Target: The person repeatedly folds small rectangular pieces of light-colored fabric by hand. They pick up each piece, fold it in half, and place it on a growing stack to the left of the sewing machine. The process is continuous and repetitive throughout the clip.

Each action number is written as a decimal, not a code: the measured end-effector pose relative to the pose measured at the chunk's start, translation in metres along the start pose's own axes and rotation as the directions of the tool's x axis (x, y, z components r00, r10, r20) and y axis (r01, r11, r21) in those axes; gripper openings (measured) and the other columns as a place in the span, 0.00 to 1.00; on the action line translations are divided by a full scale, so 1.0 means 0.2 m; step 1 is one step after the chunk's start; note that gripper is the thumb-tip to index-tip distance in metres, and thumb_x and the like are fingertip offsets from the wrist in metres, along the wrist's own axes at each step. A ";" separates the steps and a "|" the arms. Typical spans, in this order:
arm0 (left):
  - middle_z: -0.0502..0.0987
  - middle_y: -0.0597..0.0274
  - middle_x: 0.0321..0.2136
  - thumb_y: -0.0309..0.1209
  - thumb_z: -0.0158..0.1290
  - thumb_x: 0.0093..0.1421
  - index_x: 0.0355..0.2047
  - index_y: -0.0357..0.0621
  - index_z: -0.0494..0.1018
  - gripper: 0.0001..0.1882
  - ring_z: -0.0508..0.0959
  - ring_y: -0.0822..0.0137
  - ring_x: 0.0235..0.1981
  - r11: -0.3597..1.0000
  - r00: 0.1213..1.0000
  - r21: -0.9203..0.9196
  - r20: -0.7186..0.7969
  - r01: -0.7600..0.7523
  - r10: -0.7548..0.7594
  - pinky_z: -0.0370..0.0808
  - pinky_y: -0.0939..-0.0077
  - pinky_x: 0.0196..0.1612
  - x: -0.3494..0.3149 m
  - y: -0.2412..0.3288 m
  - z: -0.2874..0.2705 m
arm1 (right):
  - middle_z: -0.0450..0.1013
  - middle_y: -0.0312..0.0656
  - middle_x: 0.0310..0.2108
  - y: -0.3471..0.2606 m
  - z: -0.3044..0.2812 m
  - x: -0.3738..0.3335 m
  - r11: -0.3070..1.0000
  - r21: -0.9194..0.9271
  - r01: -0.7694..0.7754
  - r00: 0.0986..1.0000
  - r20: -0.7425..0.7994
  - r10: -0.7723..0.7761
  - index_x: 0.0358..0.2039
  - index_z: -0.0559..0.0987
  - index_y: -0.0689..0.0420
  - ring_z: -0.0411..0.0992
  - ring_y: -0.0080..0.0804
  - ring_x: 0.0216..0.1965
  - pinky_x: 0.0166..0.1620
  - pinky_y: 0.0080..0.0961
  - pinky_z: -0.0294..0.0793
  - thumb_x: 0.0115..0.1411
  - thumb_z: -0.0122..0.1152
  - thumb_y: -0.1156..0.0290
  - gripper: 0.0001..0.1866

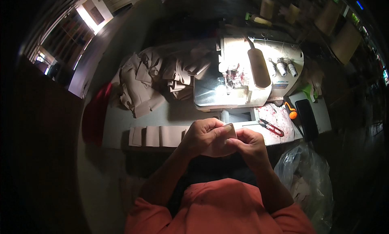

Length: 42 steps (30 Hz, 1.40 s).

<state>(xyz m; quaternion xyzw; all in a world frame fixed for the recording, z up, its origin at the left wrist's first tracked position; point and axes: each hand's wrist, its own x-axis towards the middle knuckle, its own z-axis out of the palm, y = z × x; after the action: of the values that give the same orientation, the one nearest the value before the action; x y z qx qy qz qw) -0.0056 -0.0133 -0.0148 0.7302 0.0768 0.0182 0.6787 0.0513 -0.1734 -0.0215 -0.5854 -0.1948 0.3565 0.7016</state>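
Between my two hands, in front of the table's near edge, is a folded piece of beige fabric [219,150]. My left hand [201,136] grips its upper left side, thumb pressed along the top edge. With thumb and fingers, my right hand [248,147] pinches the right side of the same piece. Left of my hands, a row of folded beige fabric pieces [156,136] lies along the table's front edge. Just beyond my hands stands a white sewing machine [239,100], its lamp lighting the needle area. My fingers partly hide the fabric.
Heaps of beige fabric pieces [139,86] lie left of the machine. Red-handled thread snips [271,127], an orange-handled tool [292,114] and a black phone [307,119] rest at the right. A clear plastic bag [320,173] with scraps hangs below. Thread cones [266,7] stand behind.
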 end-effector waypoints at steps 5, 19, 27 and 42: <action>0.71 0.66 0.21 0.31 0.46 0.55 0.27 0.36 0.70 0.09 0.68 0.80 0.23 0.988 0.993 0.127 -0.059 -0.092 0.100 0.66 0.85 0.27 0.01 0.02 0.00 | 0.71 0.38 0.24 0.00 -0.01 -0.02 1.000 -0.031 0.007 0.999 -0.040 -0.008 0.31 0.72 0.65 0.68 0.15 0.25 0.25 0.11 0.66 0.50 0.54 0.76 0.07; 0.68 0.54 0.20 0.24 0.48 0.48 0.25 0.36 0.70 0.05 0.70 0.57 0.24 0.523 0.804 0.736 0.047 -0.429 0.593 0.67 0.70 0.28 0.36 0.01 -0.07 | 0.71 0.38 0.17 0.12 -0.08 0.29 0.997 -0.005 0.079 0.978 -0.195 -0.078 0.26 0.73 0.64 0.69 0.19 0.18 0.18 0.10 0.60 0.50 0.55 0.72 0.07; 0.67 0.54 0.23 0.23 0.46 0.44 0.27 0.38 0.70 0.08 0.69 0.56 0.27 0.484 0.861 0.805 0.063 -0.342 0.504 0.67 0.68 0.32 0.35 -0.02 -0.10 | 0.71 0.40 0.25 0.13 -0.03 0.26 0.970 0.182 0.162 0.964 -0.241 -0.115 0.35 0.68 0.64 0.71 0.21 0.23 0.23 0.10 0.64 0.52 0.53 0.77 0.10; 0.71 0.49 0.28 0.18 0.47 0.43 0.27 0.34 0.69 0.08 0.72 0.56 0.32 0.390 0.726 0.777 0.124 -0.495 0.676 0.67 0.65 0.37 0.45 -0.08 -0.16 | 0.72 0.41 0.24 0.12 -0.05 0.36 0.984 -0.059 0.170 0.951 -0.251 -0.179 0.38 0.71 0.65 0.70 0.22 0.24 0.26 0.12 0.67 0.55 0.47 0.77 0.11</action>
<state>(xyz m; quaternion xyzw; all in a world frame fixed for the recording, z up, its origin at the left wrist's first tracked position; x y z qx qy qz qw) 0.0777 0.0314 -0.0350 0.9166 -0.1149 0.3010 0.2368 0.1001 -0.1257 -0.0567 -0.6197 -0.1604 0.2113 0.7387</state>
